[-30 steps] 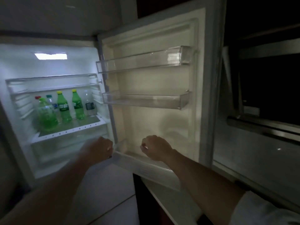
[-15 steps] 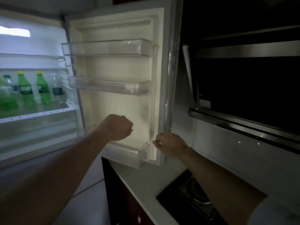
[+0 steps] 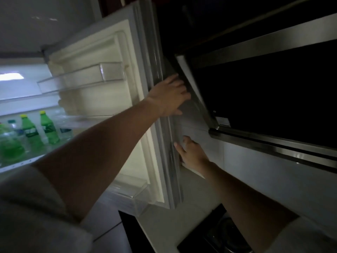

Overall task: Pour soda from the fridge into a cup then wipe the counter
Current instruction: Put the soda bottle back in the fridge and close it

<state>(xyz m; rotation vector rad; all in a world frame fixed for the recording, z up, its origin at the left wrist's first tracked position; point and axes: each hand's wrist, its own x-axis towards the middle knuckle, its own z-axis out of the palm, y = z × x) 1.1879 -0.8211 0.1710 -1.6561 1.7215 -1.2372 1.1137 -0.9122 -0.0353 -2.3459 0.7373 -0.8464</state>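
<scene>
The fridge door [image 3: 102, 99] stands swung open to the right, its clear shelves empty. Inside the lit fridge at the left stand two green soda bottles with yellow caps [image 3: 30, 131] [image 3: 49, 128] and a bigger green bottle [image 3: 9, 147]. My left hand [image 3: 169, 94] reaches across, fingers spread flat over the door's outer edge, high up. My right hand [image 3: 191, 154] is lower on the same edge, its fingers curled behind it. No cup is in view.
A white counter [image 3: 164, 225] runs below the door, with a black stove top [image 3: 217, 238] at the bottom right. A dark range hood [image 3: 273, 99] with a steel rim hangs close beside the door's edge. A clear-water bottle [image 3: 65, 132] stands behind the sodas.
My left hand rose from a fist at the door's lower shelf to the upper outer edge and spread. My right hand stayed on the edge. The view tilted and swung right.
</scene>
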